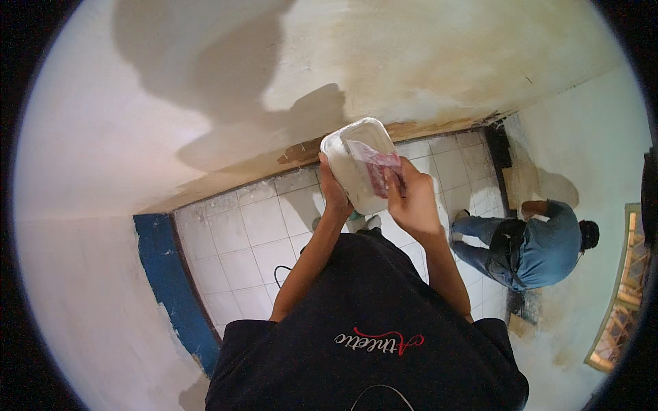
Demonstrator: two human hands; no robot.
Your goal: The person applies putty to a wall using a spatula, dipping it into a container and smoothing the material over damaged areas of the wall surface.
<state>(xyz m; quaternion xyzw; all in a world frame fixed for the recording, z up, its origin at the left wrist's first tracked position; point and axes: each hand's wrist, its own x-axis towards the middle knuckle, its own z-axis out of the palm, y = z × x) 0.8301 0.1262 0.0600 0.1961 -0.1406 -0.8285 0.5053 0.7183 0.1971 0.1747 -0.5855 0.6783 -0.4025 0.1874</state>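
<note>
In front of my chest is a shallow, whitish rectangular plastic tub with rounded corners and white smears inside. My left hand grips the tub along its left side, the fingers mostly hidden under it. Over the tub's right half, my right hand pinches a flat reddish spreader coated with white paste. The spreader's blade-like part leans into the tub. How much paste lies at the bottom is hard to make out.
A patchy cream wall stands ahead, with shadows on it. White floor tiles lie below, with a thin black cable. At right, a person in a blue shirt faces the side wall, near a window. A blue-painted band runs along the left wall.
</note>
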